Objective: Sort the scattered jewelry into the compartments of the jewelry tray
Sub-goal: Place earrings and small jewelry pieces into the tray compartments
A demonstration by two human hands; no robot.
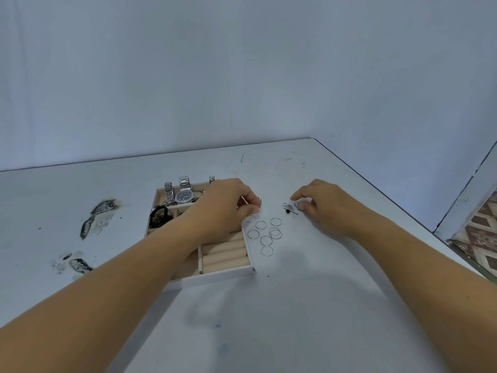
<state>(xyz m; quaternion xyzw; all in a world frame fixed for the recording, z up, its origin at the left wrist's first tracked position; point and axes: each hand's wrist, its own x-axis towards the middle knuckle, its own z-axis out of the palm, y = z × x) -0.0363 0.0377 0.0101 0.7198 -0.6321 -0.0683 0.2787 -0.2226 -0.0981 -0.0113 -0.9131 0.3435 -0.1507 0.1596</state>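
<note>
A white jewelry tray [228, 274] with beige lining sits left of centre on the table. Its back compartment holds a silver watch [185, 196] and a metal band [169, 191]; a left compartment holds dark bands [158, 216]. Padded ring rolls [226, 254] fill the front right. My left hand [223, 208] reaches over the tray and pinches a thin ring at its fingertips. Several thin silver rings [266, 234] lie scattered just right of the tray. My right hand [325, 205] pinches at a small pile of earrings [290, 208].
The white table [295, 319] has dark scorch-like stains [99, 216] at the left. Its right edge [419, 219] drops off to a patterned floor. A plain wall stands behind.
</note>
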